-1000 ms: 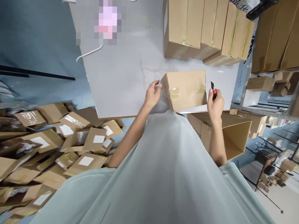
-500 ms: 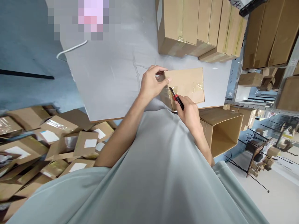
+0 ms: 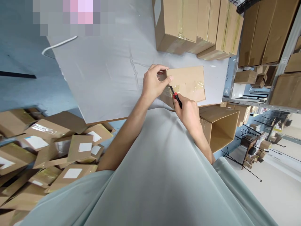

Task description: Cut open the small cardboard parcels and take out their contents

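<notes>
A taped cardboard box [image 3: 188, 77] lies on the white-covered table [image 3: 101, 78] right in front of my body. My left hand [image 3: 154, 81] grips its left end, thumb on the top face and fingers round the far corner. In my right hand [image 3: 188, 112] is a box cutter [image 3: 176, 98], black with a red part. Its tip points up and left and meets the taped left edge of the box, just below my left thumb. Clear tape [image 3: 199, 85] shows on the right part of the top face.
Larger taped boxes [image 3: 180, 18] stand along the table's far side. An open cardboard box [image 3: 221, 125] sits below the table edge at right, before metal shelving [image 3: 249, 102]. Opened cartons [image 3: 81, 147] pile up at lower left. A white cable [image 3: 58, 44] hangs over the left table edge.
The whole view has shifted slightly. The cutter's tip sits a little higher along the box's left edge, close to my left thumb. Both hands keep their hold.
</notes>
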### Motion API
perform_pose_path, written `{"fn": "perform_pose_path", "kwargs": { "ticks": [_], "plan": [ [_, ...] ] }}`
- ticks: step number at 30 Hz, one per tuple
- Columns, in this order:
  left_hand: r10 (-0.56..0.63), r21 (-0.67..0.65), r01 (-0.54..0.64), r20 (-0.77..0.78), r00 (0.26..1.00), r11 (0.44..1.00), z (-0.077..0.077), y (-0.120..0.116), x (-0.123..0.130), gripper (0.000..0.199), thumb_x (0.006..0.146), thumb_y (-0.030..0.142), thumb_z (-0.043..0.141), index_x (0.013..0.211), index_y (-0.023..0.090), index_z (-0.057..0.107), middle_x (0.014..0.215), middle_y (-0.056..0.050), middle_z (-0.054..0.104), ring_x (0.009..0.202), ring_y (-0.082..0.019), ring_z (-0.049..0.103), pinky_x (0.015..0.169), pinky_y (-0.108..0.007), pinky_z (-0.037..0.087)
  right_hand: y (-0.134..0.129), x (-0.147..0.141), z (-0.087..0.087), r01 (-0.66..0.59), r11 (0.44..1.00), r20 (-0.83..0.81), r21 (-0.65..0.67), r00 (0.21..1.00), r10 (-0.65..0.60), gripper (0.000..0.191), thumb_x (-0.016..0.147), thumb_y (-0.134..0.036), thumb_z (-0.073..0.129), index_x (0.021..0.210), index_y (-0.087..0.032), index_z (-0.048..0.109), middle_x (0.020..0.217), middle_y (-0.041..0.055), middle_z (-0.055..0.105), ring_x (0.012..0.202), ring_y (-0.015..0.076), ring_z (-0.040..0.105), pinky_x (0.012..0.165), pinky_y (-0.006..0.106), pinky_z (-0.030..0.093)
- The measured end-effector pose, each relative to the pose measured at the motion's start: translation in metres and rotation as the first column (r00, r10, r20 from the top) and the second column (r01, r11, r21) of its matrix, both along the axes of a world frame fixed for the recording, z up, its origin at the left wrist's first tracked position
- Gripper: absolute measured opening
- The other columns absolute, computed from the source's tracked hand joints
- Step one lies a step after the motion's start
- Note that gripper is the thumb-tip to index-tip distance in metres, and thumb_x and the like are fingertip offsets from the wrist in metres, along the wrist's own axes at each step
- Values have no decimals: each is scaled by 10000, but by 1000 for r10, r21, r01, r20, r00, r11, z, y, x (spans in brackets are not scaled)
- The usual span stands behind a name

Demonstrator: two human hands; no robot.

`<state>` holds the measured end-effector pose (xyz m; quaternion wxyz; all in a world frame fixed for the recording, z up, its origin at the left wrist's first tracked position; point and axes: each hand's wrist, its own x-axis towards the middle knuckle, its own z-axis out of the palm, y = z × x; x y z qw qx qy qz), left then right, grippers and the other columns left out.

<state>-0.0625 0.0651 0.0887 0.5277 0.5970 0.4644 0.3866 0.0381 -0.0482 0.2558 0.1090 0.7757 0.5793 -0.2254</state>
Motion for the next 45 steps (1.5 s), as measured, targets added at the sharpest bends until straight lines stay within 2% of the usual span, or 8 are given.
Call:
{"fn": "perform_pose_path", "kwargs": {
  "ticks": [5, 10, 20, 27, 31, 35, 40, 45],
  "plan": [
    [16, 2, -16, -30, 999, 1000, 4, -2, 0, 320, 900, 299, 825, 1215, 313, 769, 1257, -53, 784, 1160, -275, 764, 1055, -435, 649, 13, -23, 5, 41, 990, 156, -138, 988, -19, 405, 1186, -258, 399, 1451, -175, 692, 1119, 162, 847, 1030, 305, 791, 870, 342, 524],
    [7, -1, -7, -34, 999, 1000, 6, -10, -1, 320, 897, 323, 823, 1213, 304, 779, 1242, -51, 788, 1153, -277, 766, 1064, -432, 647, 15, -35, 13, 84, 959, 244, -271, 970, -16, 402, 1189, -235, 400, 1444, -166, 704, 1169, 193, 845, 1106, 320, 804, 928, 376, 577],
    [44, -15, -44, -28, 999, 999, 7, -15, 4, 307, 944, 391, 808, 1244, 330, 782, 1271, -45, 780, 1189, -282, 770, 1068, -421, 652, 0, -32, 28, 104, 937, 272, -333, 962, -11, 412, 1206, -251, 369, 1471, -184, 676, 1176, 192, 842, 1109, 314, 817, 922, 374, 596],
    [59, 22, -58, -69, 996, 998, 2, -12, 0, 327, 982, 442, 786, 1297, 356, 781, 1326, -37, 799, 1125, -253, 800, 1026, -397, 678, 3, -24, 0, 23, 968, 186, -249, 982, 25, 365, 1197, -228, 436, 1441, -150, 696, 1194, 230, 831, 1113, 308, 827, 917, 364, 598],
    [57, 39, -53, -103, 993, 998, 0, -7, 0, 356, 1001, 468, 768, 1337, 351, 773, 1363, -47, 800, 1126, -250, 809, 1000, -395, 692, -11, -18, 4, -42, 951, 107, -306, 991, 79, 351, 1177, -237, 481, 1425, -162, 717, 1142, 228, 844, 1053, 324, 834, 843, 359, 593],
    [50, 22, -48, -135, 990, 999, 0, -11, 0, 402, 1022, 521, 745, 1384, 346, 753, 1426, -60, 785, 1204, -263, 801, 1023, -403, 691, -32, 9, 21, -63, 960, 28, -273, 997, 73, 398, 1180, -307, 484, 1513, -228, 687, 1078, 150, 869, 965, 303, 824, 777, 326, 542],
    [88, 7, -88, -171, 981, 996, 11, -20, 1, 546, 1031, 562, 725, 1531, 350, 665, 1558, -89, 720, 1382, -326, 735, 1157, -502, 650, -45, 70, 21, 75, 996, -16, -39, 997, -76, 415, 1178, -368, 472, 1501, -266, 712, 1027, 88, 874, 855, 283, 794, 715, 300, 450],
    [172, 207, -115, -284, 943, 972, 49, -38, 35, 635, 1040, 485, 742, 1645, 429, 557, 1763, -35, 535, 1735, -395, 353, 1422, -673, 360, -43, 133, 6, 220, 970, -55, 107, 975, -215, 423, 1167, -382, 460, 1466, -266, 736, 979, 73, 863, 822, 272, 782, 713, 297, 432]
  ]
}}
